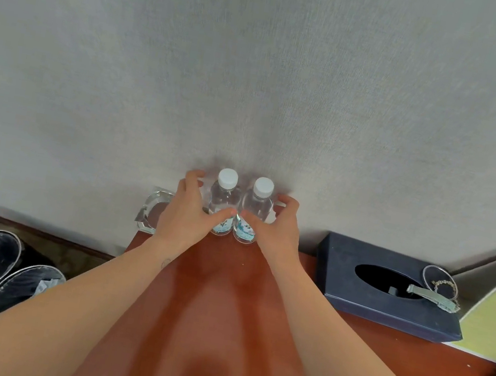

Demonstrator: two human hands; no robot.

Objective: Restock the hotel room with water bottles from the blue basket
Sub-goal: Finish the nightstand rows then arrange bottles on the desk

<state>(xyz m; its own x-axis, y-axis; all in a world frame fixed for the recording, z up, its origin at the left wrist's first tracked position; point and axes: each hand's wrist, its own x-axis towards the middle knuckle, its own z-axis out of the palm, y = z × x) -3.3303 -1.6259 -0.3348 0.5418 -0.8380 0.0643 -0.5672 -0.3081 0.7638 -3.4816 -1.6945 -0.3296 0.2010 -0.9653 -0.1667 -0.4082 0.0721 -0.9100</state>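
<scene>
Two grips — left hand [184, 214] clasps left bottle [223, 198], right hand [275, 231] clasps right bottle [258, 204].

Both forearms reach straight forward. Left hand [188, 213] curls round the left water bottle [223, 198], right hand [272, 228] round the right water bottle [257, 204], thumbs almost meeting.

Two small clear water bottles, white caps, pale blue labels, left bottle [223, 204] and right bottle [256, 212], upright, side by side and touching, centre of the frame, on the reddish table [220, 299], against the wall [260, 74]
</scene>
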